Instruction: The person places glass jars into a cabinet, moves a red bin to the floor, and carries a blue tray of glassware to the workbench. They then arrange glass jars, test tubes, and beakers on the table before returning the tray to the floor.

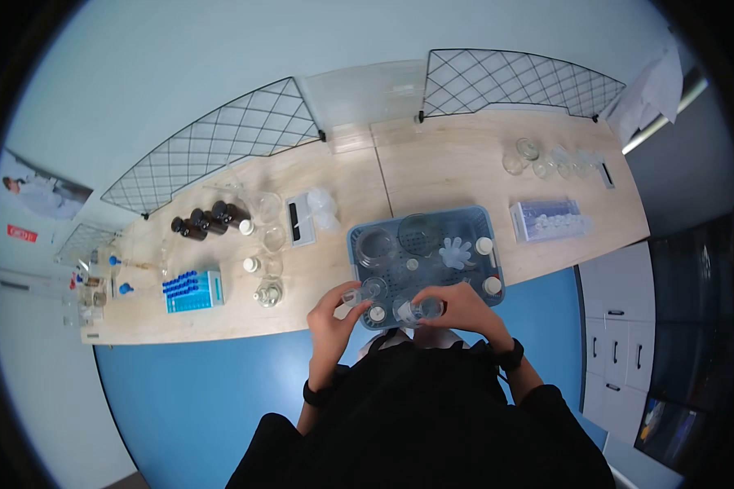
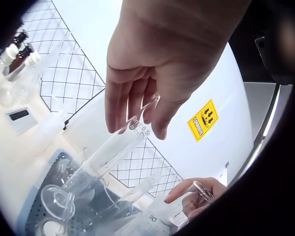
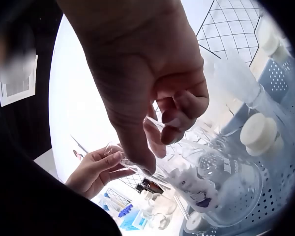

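Table [image 1: 334,179], basket [image 1: 489,222] at edge, left hand [image 1: 329,324] gripping cylinder [image 2: 104,156], right hand [image 1: 462,308] gripping vessel [image 1: 432,308]

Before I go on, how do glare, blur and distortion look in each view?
Head: wide-angle distortion bends the bench, sheen on the blue floor; left wrist: transparent cylinder looks faint against pale surroundings; right wrist: glaring white beside the right hand.

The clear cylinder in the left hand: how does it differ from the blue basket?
The cylinder is clear, with printed marks; the basket is blue, with holes. The cylinder is slender; the basket is broad. The left hand holds the cylinder tilted; the basket rests on the table.
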Demonstrator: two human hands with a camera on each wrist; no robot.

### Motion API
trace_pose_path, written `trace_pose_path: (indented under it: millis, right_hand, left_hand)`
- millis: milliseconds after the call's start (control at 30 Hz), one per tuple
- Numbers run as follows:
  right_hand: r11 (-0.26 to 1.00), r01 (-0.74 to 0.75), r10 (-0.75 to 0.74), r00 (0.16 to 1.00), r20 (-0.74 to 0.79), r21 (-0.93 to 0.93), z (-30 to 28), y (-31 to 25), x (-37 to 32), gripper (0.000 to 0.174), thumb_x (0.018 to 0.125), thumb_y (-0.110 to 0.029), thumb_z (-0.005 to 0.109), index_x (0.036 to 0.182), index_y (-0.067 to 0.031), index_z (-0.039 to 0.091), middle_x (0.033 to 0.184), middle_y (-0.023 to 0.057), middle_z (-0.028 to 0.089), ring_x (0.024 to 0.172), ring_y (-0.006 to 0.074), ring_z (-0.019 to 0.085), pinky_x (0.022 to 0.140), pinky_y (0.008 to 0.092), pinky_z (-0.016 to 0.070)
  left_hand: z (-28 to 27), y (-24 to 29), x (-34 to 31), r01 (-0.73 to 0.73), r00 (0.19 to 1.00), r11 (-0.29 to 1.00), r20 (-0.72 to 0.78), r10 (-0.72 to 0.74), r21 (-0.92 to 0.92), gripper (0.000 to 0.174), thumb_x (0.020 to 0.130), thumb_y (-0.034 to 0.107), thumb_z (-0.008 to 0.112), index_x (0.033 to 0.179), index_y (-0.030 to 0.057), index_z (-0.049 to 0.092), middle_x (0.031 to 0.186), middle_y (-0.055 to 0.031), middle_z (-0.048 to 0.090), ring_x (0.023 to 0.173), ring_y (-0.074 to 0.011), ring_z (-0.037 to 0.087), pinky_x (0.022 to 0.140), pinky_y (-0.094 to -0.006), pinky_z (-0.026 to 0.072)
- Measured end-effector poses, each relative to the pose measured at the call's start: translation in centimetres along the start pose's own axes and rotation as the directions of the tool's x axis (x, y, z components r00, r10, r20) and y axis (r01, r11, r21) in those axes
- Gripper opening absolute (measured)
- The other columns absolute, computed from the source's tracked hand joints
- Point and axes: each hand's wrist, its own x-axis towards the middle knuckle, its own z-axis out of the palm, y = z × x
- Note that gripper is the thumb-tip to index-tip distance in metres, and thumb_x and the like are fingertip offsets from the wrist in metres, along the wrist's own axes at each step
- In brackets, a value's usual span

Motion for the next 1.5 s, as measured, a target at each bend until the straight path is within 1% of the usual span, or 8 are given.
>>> trace_pose_path:
  millis: [433, 633, 833, 933, 1000, 1167, 1367, 1500]
  right_hand:
    - [0.987, 0.011, 0.032, 0.964, -0.264, 0.159, -3.0, -0.6, -4.0, 0.031, 0.065, -0.022, 0.073, 0.092, -0.0133, 0.063, 0.057, 0.0027, 0.055, 0.051, 0.0099, 0.054, 0.049, 0.0214, 0.0401]
    - [0.988, 0.021, 0.036, 0.931, -0.364, 0.151, -6.2, 0.9, -7.8, 0.03, 0.064, -0.021, 0.074, 0.092, -0.0125, 0.064, 0.064, 0.0032, 0.06, 0.054, 0.0083, 0.054, 0.051, 0.0209, 0.041]
    - [0.966, -0.037, 0.152, 0.881, -0.448, 0.256, -11.6, 4.9, -15.3, 0.031, 0.062, -0.018, 0.076, 0.09, -0.0102, 0.064, 0.066, 0.0018, 0.06, 0.054, 0.005, 0.052, 0.05, 0.0189, 0.0406]
    - [0.961, 0.094, 0.091, 0.781, -0.617, 0.26, -13.8, 8.3, -19.7, 0.031, 0.063, -0.017, 0.075, 0.09, -0.0091, 0.064, 0.067, 0.0007, 0.06, 0.053, 0.0032, 0.048, 0.048, 0.0174, 0.0385]
    - [0.93, -0.019, 0.265, 0.728, -0.632, 0.368, -14.9, 10.1, -22.7, 0.031, 0.062, -0.016, 0.075, 0.09, -0.009, 0.064, 0.061, -0.0004, 0.056, 0.049, 0.0025, 0.044, 0.045, 0.0177, 0.0355]
    - [0.923, -0.153, 0.376, 0.56, -0.738, 0.354, -16.9, 15.1, -28.8, 0.031, 0.061, -0.015, 0.075, 0.09, -0.0096, 0.065, 0.052, -0.0021, 0.048, 0.045, 0.002, 0.04, 0.041, 0.0185, 0.031]
    - [0.915, -0.206, 0.4, 0.346, -0.849, 0.347, -19.4, 19.7, -33.0, 0.03, 0.062, -0.014, 0.074, 0.09, -0.0083, 0.064, 0.052, -0.0027, 0.045, 0.045, 0.0015, 0.039, 0.041, 0.0182, 0.0312]
    - [0.905, -0.219, 0.411, 0.224, -0.884, 0.365, -21.6, 22.4, -34.5, 0.029, 0.063, -0.013, 0.073, 0.09, -0.0071, 0.064, 0.054, -0.0019, 0.048, 0.047, 0.0014, 0.041, 0.043, 0.0172, 0.0332]
  left_hand:
    - [-1.7, 3.4, 1.3, -0.065, 0.997, 0.998, 0.046, 0.066, -0.025, 0.032, 0.068, -0.004, 0.068, 0.099, -0.0046, 0.057, 0.097, -0.0118, 0.061, 0.085, -0.0166, 0.059, 0.076, -0.0281, 0.0487]
    - [-1.6, 10.6, 0.1, -0.109, 0.985, 0.987, -0.117, 0.123, 0.121, 0.032, 0.067, -0.002, 0.069, 0.098, -0.0022, 0.058, 0.098, -0.0134, 0.06, 0.091, -0.0207, 0.058, 0.082, -0.0316, 0.0467]
    - [6.3, 17.1, -0.5, -0.245, 0.962, 0.959, -0.158, 0.221, -0.146, 0.034, 0.068, -0.007, 0.064, 0.101, -0.0049, 0.054, 0.1, -0.0165, 0.058, 0.093, -0.0236, 0.057, 0.08, -0.0324, 0.0476]
    - [13.1, 19.7, -0.5, -0.241, 0.97, 0.956, -0.026, 0.24, -0.168, 0.031, 0.069, -0.009, 0.061, 0.1, -0.0059, 0.054, 0.098, -0.0147, 0.058, 0.092, -0.0199, 0.056, 0.079, -0.0292, 0.0465]
    - [17.7, 21.2, -0.7, -0.209, 0.974, 0.964, 0.057, 0.22, -0.164, 0.031, 0.069, -0.008, 0.062, 0.1, -0.0051, 0.055, 0.098, -0.0138, 0.059, 0.092, -0.0189, 0.056, 0.08, -0.0284, 0.0459]
    - [29.0, 21.8, -1.0, -0.127, 0.902, 0.959, 0.371, 0.218, -0.255, 0.032, 0.07, -0.006, 0.065, 0.1, -0.0025, 0.057, 0.099, -0.0094, 0.06, 0.09, -0.0156, 0.057, 0.08, -0.0265, 0.0455]
    - [38.5, 24.4, -1.1, -0.24, 0.829, 0.941, 0.454, 0.327, -0.239, 0.03, 0.069, 0.007, 0.071, 0.098, 0.006, 0.062, 0.095, -0.0053, 0.063, 0.082, -0.0134, 0.06, 0.074, -0.0273, 0.0486]
    - [43.0, 26.1, 0.1, -0.237, 0.798, 0.956, 0.527, 0.292, -0.172, 0.028, 0.071, 0.005, 0.069, 0.098, 0.0026, 0.061, 0.096, -0.0073, 0.062, 0.087, -0.0133, 0.059, 0.079, -0.0275, 0.0482]
